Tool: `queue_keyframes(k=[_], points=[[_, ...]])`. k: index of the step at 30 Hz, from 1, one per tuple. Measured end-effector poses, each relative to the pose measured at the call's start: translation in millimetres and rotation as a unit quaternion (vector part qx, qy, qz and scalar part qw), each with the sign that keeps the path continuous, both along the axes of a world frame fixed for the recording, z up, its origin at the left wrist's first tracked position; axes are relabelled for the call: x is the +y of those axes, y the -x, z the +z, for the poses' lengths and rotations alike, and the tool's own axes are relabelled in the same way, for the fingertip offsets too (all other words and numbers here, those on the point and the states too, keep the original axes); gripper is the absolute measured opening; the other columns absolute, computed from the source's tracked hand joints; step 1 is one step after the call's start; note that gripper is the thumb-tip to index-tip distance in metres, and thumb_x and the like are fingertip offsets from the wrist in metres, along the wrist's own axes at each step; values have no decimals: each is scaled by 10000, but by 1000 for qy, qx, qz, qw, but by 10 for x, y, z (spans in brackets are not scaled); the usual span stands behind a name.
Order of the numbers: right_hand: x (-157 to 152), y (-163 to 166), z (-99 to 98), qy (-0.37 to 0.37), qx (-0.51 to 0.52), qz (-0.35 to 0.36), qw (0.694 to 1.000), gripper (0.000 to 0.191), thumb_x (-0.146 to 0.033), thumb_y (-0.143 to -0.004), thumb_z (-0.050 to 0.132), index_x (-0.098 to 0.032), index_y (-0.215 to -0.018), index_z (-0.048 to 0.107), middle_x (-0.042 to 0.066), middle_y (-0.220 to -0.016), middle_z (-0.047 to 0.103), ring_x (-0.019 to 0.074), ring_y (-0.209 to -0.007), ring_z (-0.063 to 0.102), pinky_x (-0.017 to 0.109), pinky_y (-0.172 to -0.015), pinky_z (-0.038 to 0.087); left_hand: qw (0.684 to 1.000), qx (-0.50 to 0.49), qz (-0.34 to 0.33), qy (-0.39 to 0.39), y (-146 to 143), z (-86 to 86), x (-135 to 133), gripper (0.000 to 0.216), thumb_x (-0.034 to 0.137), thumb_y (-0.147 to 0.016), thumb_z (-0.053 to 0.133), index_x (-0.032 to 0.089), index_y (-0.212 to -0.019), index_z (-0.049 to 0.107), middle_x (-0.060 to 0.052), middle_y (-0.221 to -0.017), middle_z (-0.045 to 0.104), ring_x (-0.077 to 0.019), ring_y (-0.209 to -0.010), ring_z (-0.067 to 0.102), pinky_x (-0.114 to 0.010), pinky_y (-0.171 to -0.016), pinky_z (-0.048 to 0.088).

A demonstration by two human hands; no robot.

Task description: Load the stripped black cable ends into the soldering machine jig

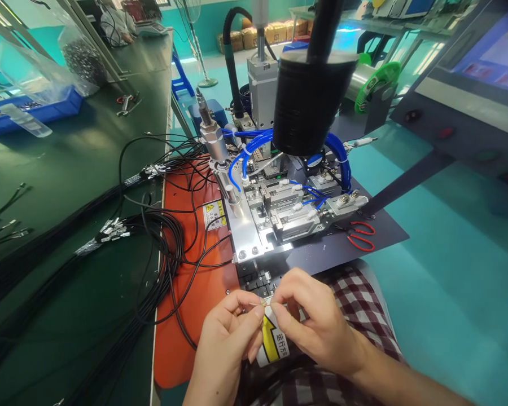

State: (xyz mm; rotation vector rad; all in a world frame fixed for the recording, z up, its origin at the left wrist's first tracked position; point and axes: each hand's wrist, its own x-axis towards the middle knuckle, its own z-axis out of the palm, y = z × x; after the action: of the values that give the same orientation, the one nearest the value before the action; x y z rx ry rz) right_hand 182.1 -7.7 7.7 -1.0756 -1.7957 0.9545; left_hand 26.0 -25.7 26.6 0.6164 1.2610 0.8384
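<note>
My left hand (226, 332) and my right hand (311, 321) meet low in the middle of the view, both pinched on the ends of a thin wire with a small metal tip (263, 303). They hover just in front of a small metal machine (275, 211) with blue air hoses (254, 148) and clamps. Under the hands lies a white sticker with a yellow arrow (273, 338). A large black cylinder (311, 101) hangs over the machine.
Bundles of black cables with metal ends (114, 231) sprawl over the green bench (46, 186) and an orange mat (198, 282). Red-handled scissors (362, 235) lie on the dark plate to the right. A blue bin (38, 113) stands far left. A control panel (469, 96) rises at the right.
</note>
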Motion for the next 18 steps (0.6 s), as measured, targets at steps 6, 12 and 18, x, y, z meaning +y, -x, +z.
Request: queue_keyframes(k=[6, 12, 18], points=[[-6, 34, 23, 113, 64, -5, 992, 131, -174, -890, 510, -198, -763, 535, -5, -752, 498, 132, -642, 481, 261, -585, 410, 999, -21, 23, 10, 10, 12, -1, 250, 359, -729, 729, 161, -783, 585, 94, -414, 392, -42, -417, 258, -189, -461, 196], [-14, 7, 19, 143, 68, -15, 987, 151, -172, -896, 497, -198, -750, 527, -8, -747, 498, 134, -647, 475, 258, -578, 392, 999, -25, 23, 18, 11, 17, -1, 240, 360, -723, 729, 166, -768, 597, 91, -400, 399, -42, -399, 274, -183, -455, 232], [13, 3, 96, 139, 63, 6, 988, 125, -159, -860, 527, -194, -742, 546, -13, -723, 507, 126, -616, 477, 248, -548, 380, 1000, 17, 5, 15, -1, 14, -9, 231, 354, -732, 714, 159, -749, 591, 96, -401, 381, -33, -383, 281, -180, -440, 179]])
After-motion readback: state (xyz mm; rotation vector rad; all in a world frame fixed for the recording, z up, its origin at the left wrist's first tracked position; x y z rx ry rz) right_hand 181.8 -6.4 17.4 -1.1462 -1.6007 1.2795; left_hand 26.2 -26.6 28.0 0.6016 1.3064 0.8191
